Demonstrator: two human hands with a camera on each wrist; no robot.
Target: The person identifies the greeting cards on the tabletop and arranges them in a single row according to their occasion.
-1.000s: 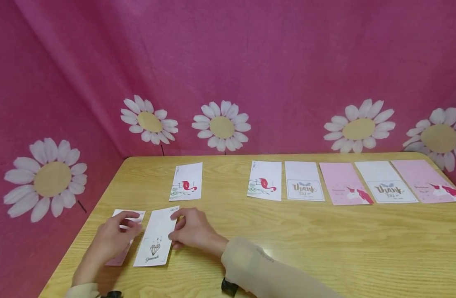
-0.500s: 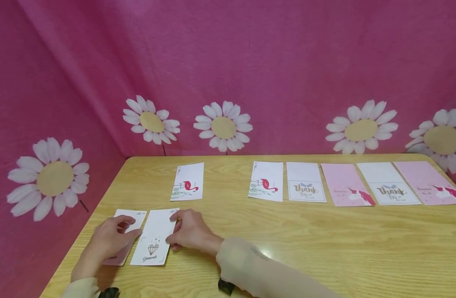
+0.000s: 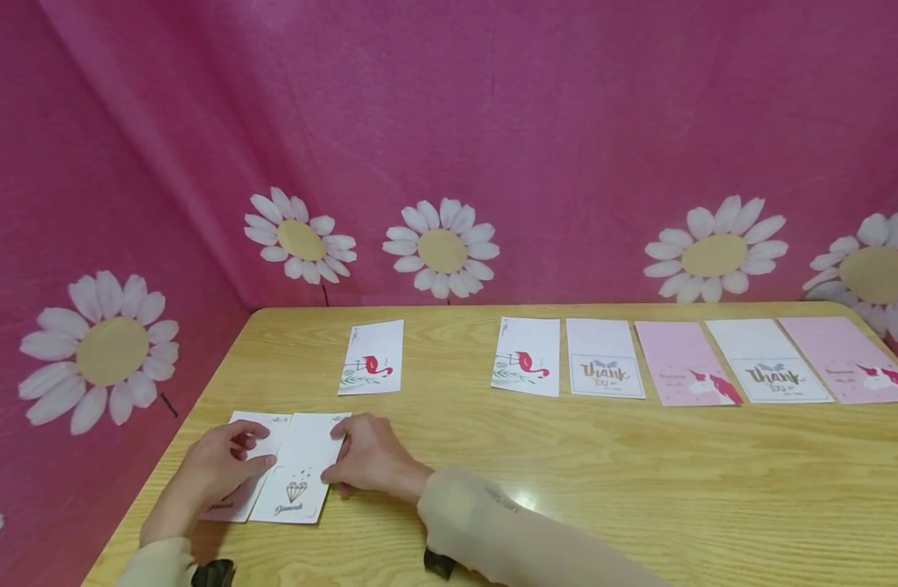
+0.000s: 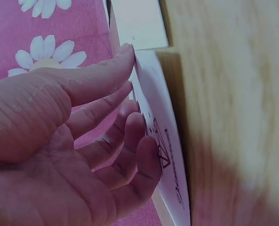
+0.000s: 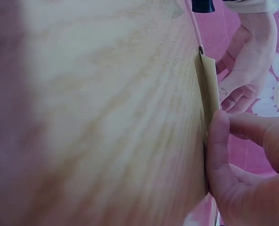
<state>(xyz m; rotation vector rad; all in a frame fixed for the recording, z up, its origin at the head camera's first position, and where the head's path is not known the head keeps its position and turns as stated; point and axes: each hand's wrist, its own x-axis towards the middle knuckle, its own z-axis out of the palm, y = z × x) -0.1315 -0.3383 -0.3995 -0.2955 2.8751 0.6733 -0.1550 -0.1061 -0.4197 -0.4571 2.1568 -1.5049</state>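
In the head view my right hand (image 3: pixel 371 461) pinches the right edge of a white card (image 3: pixel 298 444) printed with a diamond. This card lies nearly flat, its left edge right against a second diamond-printed card (image 3: pixel 275 439). My left hand (image 3: pixel 210 473) rests over that second card and hides much of it, its thumb reaching the seam between the two. From the left wrist, the loosely bent fingers (image 4: pixel 146 155) touch the printed face of the card. In the right wrist view, my thumb (image 5: pixel 219 127) is at the edge of the raised-looking card (image 5: pixel 210 80).
A flamingo card (image 3: pixel 371 359) lies alone farther back on the wooden table (image 3: pixel 566 465). To the right runs a row: another flamingo card (image 3: pixel 526 355), two thank-you cards (image 3: pixel 605 338) and two pink unicorn cards (image 3: pixel 669 350). A pink daisy-print curtain (image 3: pixel 566 122) hangs behind.
My right hand has shifted the white diamond card left and lowered it, closing the gap to the second card. The left hand stays nearly in place on the second card.
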